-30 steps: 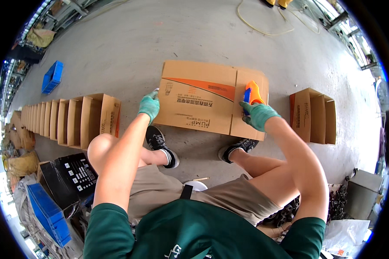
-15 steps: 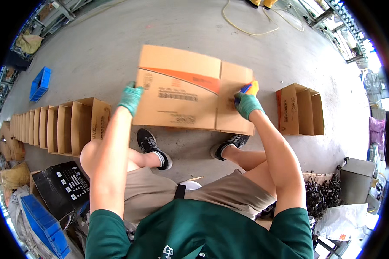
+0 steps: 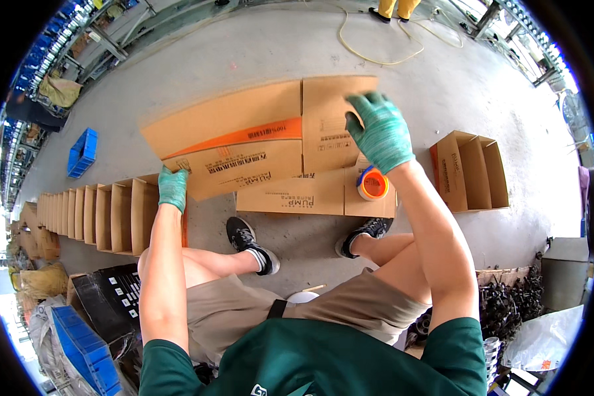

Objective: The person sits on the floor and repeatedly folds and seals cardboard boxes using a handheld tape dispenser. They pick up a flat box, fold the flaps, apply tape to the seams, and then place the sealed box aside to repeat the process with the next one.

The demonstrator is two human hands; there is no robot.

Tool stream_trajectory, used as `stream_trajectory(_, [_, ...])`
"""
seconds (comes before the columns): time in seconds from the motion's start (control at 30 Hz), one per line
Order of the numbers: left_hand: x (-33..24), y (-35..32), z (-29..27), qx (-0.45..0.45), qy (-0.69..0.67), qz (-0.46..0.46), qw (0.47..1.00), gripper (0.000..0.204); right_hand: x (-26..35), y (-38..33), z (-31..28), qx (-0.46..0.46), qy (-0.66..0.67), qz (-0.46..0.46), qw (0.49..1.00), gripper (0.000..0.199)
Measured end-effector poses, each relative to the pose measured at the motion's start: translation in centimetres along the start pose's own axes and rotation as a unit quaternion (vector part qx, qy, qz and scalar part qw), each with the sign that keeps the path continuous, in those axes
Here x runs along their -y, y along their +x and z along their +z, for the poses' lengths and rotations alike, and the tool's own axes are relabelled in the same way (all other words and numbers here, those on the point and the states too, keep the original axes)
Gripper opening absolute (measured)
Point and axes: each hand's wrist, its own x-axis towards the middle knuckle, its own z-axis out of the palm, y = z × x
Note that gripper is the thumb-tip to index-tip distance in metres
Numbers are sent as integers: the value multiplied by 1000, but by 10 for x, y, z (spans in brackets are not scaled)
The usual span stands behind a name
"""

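While left hand (image 3: 173, 189) grips carton (image 3: 244, 142) | right hand (image 3: 383, 131) open | tape dispenser (image 3: 373, 185) atop lower carton (image 3: 277, 200)

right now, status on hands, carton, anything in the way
Left hand gripping upper carton by left edge. Right hand open over its right end, contact unclear. Tape dispenser at right end of lower carton, possibly in the way.

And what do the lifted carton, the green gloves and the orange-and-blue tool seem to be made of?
Lifted carton: most likely corrugated cardboard, matte; plain brown, printed panels with a straight fold line.
Green gloves: seemingly knitted fabric, dull; mottled and close-fitting. Any coating can't be told.
Orange-and-blue tool: probably plastic, smooth-looking; bright, even colour.
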Motion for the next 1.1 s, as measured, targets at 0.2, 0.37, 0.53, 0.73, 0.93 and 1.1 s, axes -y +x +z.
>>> stream_trajectory(0.2, [17,-5,-6,-14,34,29,999,40,7,14,13,55,-98,3,994,73])
stream_trajectory(0.37, [28,-14,-9,-25,49,-27,998,50,5,0,21,12,-16,-69,997,55])
stream_trajectory(0.53, [6,-30,6,90,-5,-7,996,63,8,8,-4,-82,149,-126,977,34])
stream_trajectory(0.73, [-16,-56,33,274,39,2,961,71,-1,-2,30,65,245,-90,963,43])
stream_trajectory(0.93, [-63,-63,27,263,18,166,950,80,-11,-33,62,29,306,-16,951,39])
stream_trajectory(1.1, [-78,-39,47,268,74,262,924,80,-18,-31,43,81,601,159,779,33])
